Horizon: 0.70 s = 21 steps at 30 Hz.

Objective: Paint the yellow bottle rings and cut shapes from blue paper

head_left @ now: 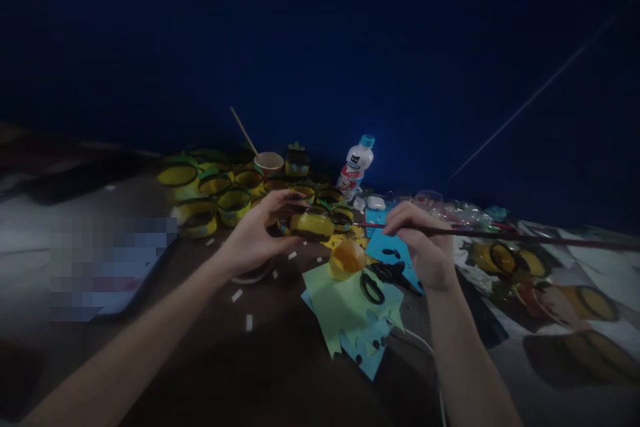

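My left hand is closed around a small yellow round container with dark bands, lying on its side between thumb and fingers. In my right hand is a thin, long-handled paintbrush, held level, its tip pointing left at the container. Below the two hands are an orange-yellow cup, green paper sheets and black-handled scissors. Blue paper with black cut-out spots lies under my right hand.
Several yellow cut containers crowd the back left, beside a paper cup with a stick in it. A blue-capped bottle stands behind. More yellow pieces lie on the right. A blurred screen is at left; a white cable runs forward.
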Tool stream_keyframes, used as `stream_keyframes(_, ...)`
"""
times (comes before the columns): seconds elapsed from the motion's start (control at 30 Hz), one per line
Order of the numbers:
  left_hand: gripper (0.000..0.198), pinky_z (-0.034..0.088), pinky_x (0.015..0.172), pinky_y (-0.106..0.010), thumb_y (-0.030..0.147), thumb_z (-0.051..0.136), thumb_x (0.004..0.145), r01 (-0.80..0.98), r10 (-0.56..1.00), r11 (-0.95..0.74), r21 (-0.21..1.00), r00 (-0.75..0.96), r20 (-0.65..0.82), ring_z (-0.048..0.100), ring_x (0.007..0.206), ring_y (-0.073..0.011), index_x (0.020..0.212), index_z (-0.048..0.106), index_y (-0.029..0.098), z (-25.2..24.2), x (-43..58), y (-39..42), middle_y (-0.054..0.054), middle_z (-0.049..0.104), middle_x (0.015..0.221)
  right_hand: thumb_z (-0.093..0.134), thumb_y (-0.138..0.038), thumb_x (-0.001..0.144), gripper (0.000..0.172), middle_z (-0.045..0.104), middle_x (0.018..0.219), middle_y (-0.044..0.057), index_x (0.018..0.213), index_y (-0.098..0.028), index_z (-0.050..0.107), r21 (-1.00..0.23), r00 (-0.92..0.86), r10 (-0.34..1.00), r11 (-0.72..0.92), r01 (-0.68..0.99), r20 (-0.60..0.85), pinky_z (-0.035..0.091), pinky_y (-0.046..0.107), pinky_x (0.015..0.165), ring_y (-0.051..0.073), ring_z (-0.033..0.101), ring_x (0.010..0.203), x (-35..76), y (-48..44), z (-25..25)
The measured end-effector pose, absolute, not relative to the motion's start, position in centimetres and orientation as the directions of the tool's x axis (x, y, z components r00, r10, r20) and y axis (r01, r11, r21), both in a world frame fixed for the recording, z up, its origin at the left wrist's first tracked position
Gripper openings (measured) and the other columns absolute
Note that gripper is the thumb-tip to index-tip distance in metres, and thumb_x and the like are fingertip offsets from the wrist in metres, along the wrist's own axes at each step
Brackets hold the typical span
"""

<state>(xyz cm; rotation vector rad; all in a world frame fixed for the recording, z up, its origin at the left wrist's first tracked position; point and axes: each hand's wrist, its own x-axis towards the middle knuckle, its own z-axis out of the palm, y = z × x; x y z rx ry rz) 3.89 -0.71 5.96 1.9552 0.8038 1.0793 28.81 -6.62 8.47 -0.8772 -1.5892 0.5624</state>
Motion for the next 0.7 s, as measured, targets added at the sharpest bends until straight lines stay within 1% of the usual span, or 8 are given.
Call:
stream_keyframes(0.1,0.055,0.046,0.093,-0.036,0.022,0.066,0.070,0.283,0.772,-0.591,0.755,0.471,0.428,0.054,0.110,-0.0223,0.119,0.041,0.023,5.9,3.8,-0.8,-0.006,0.058,0.117,0.049,-0.011,0.077,0.021,0.057,0.075,0.002,0.076,-0.021,0.067,-0.736,0.027,0.761,0.618,0.278,0.649,0.039,0.030,0.061,0.017,0.052,0.071,28.8,-6.6,8.6)
stream_keyframes(0.17,0.057,0.045,0.093,-0.036,0.022,0.065,0.070,0.368,0.752,-0.641,0.674,0.476,0.456,0.054,0.110,-0.0223,0.121,0.039,0.023,5.8,3.8,-1.0,-0.006,0.058,0.116,0.046,-0.013,0.082,0.024,0.061,0.086,0.003,0.091,-0.024,0.066,-0.726,0.018,0.772,0.589,0.355,0.635,0.042,0.032,0.069,0.018,0.056,0.080,28.4,-6.8,8.7)
stream_keyframes(0.23,0.057,0.046,0.091,-0.035,0.025,0.064,0.071,0.435,0.727,-0.683,0.587,0.487,0.484,0.055,0.108,-0.0229,0.122,0.039,0.022,5.8,4.0,-1.2,-0.007,0.057,0.117,0.043,-0.013,0.086,0.026,0.063,0.097,0.003,0.099,-0.025,0.062,-0.697,-0.049,0.807,0.537,0.475,0.588,0.042,0.034,0.079,0.019,0.057,0.091,27.7,-7.0,8.8)
stream_keyframes(0.33,0.050,0.047,0.089,-0.035,0.030,0.062,0.073,0.473,0.672,-0.739,0.479,0.558,0.486,0.055,0.107,-0.0236,0.119,0.043,0.021,6.3,4.3,-1.6,-0.008,0.058,0.114,0.052,-0.015,0.081,0.018,0.060,0.109,0.004,0.097,-0.024,0.054,-0.577,-0.199,0.818,0.532,0.620,0.540,0.040,0.038,0.086,0.021,0.053,0.102,26.3,-7.1,8.6)
stream_keyframes(0.43,0.047,0.047,0.088,-0.037,0.033,0.059,0.076,0.474,0.634,-0.772,0.423,0.617,0.466,0.055,0.107,-0.0241,0.118,0.044,0.020,6.7,4.5,-2.0,-0.009,0.059,0.113,0.065,-0.018,0.070,0.032,0.055,0.117,0.006,0.095,-0.023,0.046,-0.466,-0.344,0.794,0.582,0.666,0.500,0.038,0.041,0.089,0.025,0.047,0.109,25.2,-7.0,7.9)
stream_keyframes(0.5,0.051,0.047,0.088,-0.037,0.035,0.059,0.075,0.492,0.649,-0.760,0.425,0.609,0.456,0.054,0.107,-0.0249,0.120,0.042,0.018,6.8,4.5,-2.2,-0.010,0.058,0.114,0.066,-0.018,0.069,0.034,0.055,0.115,0.007,0.095,-0.023,0.045,-0.412,-0.392,0.782,0.599,0.686,0.485,0.037,0.042,0.089,0.026,0.045,0.110,24.8,-6.8,7.3)
stream_keyframes(0.57,0.053,0.046,0.089,-0.037,0.036,0.061,0.074,0.502,0.685,-0.728,0.467,0.569,0.455,0.055,0.108,-0.0249,0.120,0.041,0.018,6.8,4.6,-2.4,-0.010,0.058,0.115,0.064,-0.016,0.070,0.031,0.057,0.110,0.008,0.094,-0.023,0.044,-0.381,-0.398,0.772,0.605,0.699,0.496,0.037,0.042,0.088,0.027,0.046,0.108,24.7,-6.7,6.8)
stream_keyframes(0.7,0.064,0.044,0.094,-0.035,0.038,0.068,0.068,0.422,0.753,-0.643,0.639,0.502,0.426,0.053,0.112,-0.0234,0.122,0.038,0.022,6.9,4.8,-2.6,-0.008,0.056,0.119,0.061,-0.012,0.070,0.027,0.058,0.105,0.006,0.088,-0.024,0.044,-0.410,-0.338,0.770,0.593,0.694,0.541,0.038,0.042,0.085,0.026,0.049,0.101,24.9,-6.6,6.8)
